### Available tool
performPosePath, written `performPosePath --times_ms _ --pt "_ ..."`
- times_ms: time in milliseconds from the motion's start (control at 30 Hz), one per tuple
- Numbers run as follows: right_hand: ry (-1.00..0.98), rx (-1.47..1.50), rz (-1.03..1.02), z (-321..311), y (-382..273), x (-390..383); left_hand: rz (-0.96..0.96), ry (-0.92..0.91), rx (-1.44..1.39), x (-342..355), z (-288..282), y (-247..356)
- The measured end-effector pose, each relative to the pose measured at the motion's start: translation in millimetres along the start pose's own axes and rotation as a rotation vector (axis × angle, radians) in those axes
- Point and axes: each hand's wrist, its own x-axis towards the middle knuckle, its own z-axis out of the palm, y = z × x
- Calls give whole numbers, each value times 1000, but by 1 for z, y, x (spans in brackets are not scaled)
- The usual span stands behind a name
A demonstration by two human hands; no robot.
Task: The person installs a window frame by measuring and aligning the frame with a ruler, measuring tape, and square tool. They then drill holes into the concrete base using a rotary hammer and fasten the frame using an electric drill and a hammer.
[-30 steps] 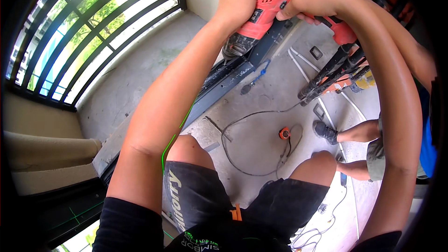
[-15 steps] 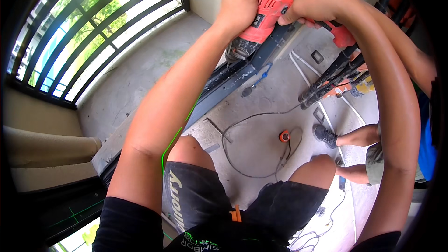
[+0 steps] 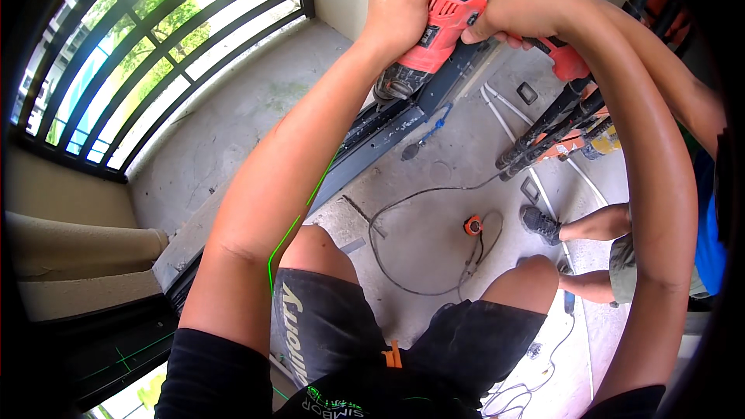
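Observation:
Between my two hands is a red and black power drill (image 3: 446,19), its black nose pointing down and left at a dark metal frame track (image 3: 388,128). My left hand (image 3: 400,4) is closed against the drill's left side, near its rear end. Around its handle on the right, my right hand (image 3: 516,0) is wrapped, thumb against the red housing. The red bottom end of the handle (image 3: 570,62) shows beyond my right wrist. The drill's tip is low in the track, and I cannot make out whether a bit touches the metal.
A co-worker's shoe (image 3: 541,225) and legs are at right, beside dark poles (image 3: 543,132). An orange-red tape measure (image 3: 472,225) and a looping cable (image 3: 376,240) lie on the concrete floor. A barred railing (image 3: 167,46) stands at left. Green laser light crosses my left arm.

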Motion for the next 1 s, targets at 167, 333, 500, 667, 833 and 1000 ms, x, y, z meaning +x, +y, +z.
performPosePath --times_ms 167,333,500,667,833,1000 --pt "-7 7 10 1 0 2 4 12 -2 -1 -1 -1" --pt "-1 -7 19 2 0 2 -8 18 -29 -1 0 0" --pt "-9 -23 22 1 -2 1 5 16 2 -3 0 -3" --pt "-23 -19 16 1 -2 0 119 26 69 -1 0 -7" --pt "-3 -37 60 2 2 1 -26 -27 -14 1 1 -5" --pt "-56 5 32 4 7 5 -170 33 -246 -3 3 1"
